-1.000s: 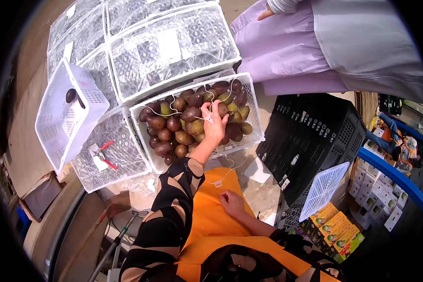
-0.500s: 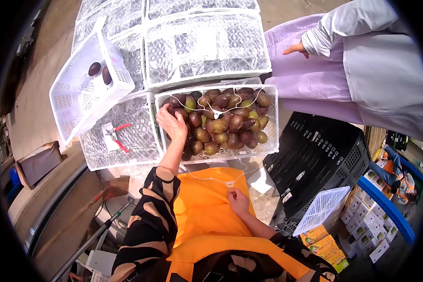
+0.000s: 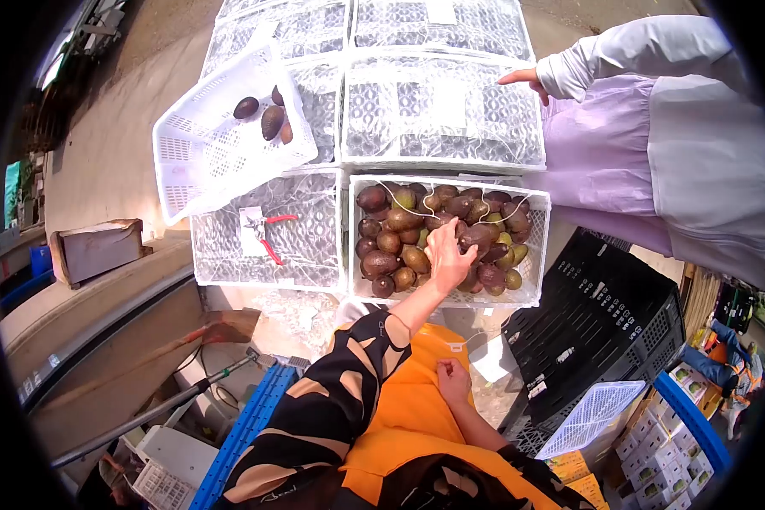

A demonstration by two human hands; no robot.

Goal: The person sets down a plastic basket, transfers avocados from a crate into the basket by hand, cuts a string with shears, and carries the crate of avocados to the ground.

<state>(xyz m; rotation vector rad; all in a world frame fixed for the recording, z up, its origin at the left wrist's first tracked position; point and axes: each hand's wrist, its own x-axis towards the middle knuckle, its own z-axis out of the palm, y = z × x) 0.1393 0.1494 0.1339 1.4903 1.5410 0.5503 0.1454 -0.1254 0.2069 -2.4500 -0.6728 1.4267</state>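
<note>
A white plastic crate (image 3: 531, 274) is filled with dark brown and greenish avocados (image 3: 402, 219). Over the middle of them reaches my left hand (image 3: 449, 257), its thumb and index finger apart, touching or just above the fruit; contact is hard to tell. Thin white cord (image 3: 518, 204) runs across the avocados. My right hand (image 3: 455, 380) is curled in front of the orange apron (image 3: 404, 408), close to a small white tag; what is inside its fingers, if anything, is hidden. Several avocados (image 3: 272, 121) lie in a tilted white basket (image 3: 178, 140) at the upper left.
Crates covered in bubble wrap (image 3: 382, 115) stand behind and left. Red-handled pruning shears (image 3: 268, 231) lie on one cover. A co-worker's hand (image 3: 523, 81) points from the right. Black crates (image 3: 591, 314) are stacked at the right; a blue rail (image 3: 251, 433) is at lower left.
My left hand has moved from the crate's left side to its middle. More avocados show in the tilted basket. The co-worker's hand is further over the wrapped crate. The whole view has shifted.
</note>
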